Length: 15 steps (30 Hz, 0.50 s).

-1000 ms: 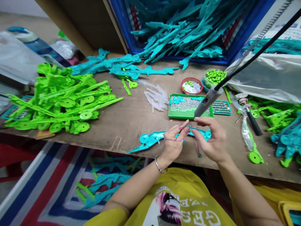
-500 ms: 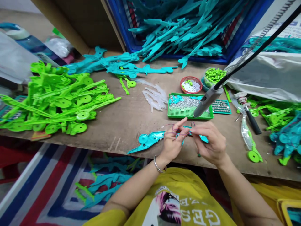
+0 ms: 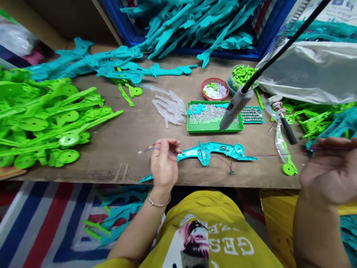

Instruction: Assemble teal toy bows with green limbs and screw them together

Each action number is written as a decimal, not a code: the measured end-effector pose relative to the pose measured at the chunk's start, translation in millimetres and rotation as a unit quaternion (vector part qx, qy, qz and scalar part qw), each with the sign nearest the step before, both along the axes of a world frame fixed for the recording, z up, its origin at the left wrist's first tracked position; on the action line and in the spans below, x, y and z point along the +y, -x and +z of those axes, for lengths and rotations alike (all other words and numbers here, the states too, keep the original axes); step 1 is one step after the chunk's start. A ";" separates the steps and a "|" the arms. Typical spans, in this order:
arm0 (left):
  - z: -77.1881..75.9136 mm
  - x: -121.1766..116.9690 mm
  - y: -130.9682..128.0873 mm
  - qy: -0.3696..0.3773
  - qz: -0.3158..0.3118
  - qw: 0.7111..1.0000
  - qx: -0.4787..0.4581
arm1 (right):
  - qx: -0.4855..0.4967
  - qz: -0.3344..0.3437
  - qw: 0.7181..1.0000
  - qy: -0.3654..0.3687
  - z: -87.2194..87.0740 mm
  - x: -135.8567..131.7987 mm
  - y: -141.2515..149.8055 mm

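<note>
So the turquoise piece (image 3: 220, 147) is lying on the desk (image 3: 119, 143) right in front of the person, its left stretch partly hidden behind the left hand (image 3: 164, 162). Having it flat there probably leaves both hands free for the wiring.

The left hand is curled closed around some thin wires (image 3: 152, 148), their pale tips poking out on the far side of the thumb. The right hand (image 3: 327, 171) is way off to the other side, fingers bent, with a long wire (image 3: 279, 154) running almost straight to it from the piece's right end. I'd say it's gripping that, and the spread looks like a way of keeping the strands from bunching up. The exact pinch is too blurry to make out. A tiny green board (image 3: 231, 172) sits on the near side of the piece, on its own lead.

The grey driver (image 3: 235, 109) hangs tip-down over the green tray (image 3: 216, 130) of small metal bits, presumably so both are an easy reach away. Green parts (image 3: 69, 117) are heaped off left, likely just out of elbow range.
</note>
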<state>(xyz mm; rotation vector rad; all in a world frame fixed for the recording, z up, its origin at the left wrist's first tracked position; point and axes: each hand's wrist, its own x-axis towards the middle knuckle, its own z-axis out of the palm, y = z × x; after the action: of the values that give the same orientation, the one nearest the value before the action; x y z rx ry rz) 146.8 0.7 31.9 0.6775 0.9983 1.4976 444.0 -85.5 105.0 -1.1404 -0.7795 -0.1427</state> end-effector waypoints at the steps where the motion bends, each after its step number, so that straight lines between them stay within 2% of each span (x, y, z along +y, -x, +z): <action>1: 0.3 -0.2 7.3 0.000 0.006 1.000 0.001 | 0.040 0.019 0.999 0.031 -4.0 -7.7 -10.8; 4: -2.2 1.1 26.8 0.000 0.025 1.000 0.011 | 0.148 0.074 0.981 0.105 -21.1 -27.6 -40.1; 6: -6.0 2.6 36.2 0.006 0.038 0.999 0.020 | 0.173 0.070 0.975 0.120 -34.3 -34.1 -56.0; 10: -13.3 1.9 46.6 0.030 0.051 0.998 0.033 | 0.170 0.027 0.972 0.160 -53.7 -32.3 -73.0; 15: -14.5 -10.2 47.8 0.047 0.016 0.997 0.060 | 0.135 0.035 0.953 0.268 -65.6 -32.5 -66.1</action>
<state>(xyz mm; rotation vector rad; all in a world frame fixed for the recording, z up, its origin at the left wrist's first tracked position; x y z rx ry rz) 99.0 -9.5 17.4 0.6934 1.1684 1.4421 510.2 -118.0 39.4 -1.6019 -0.6262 0.2987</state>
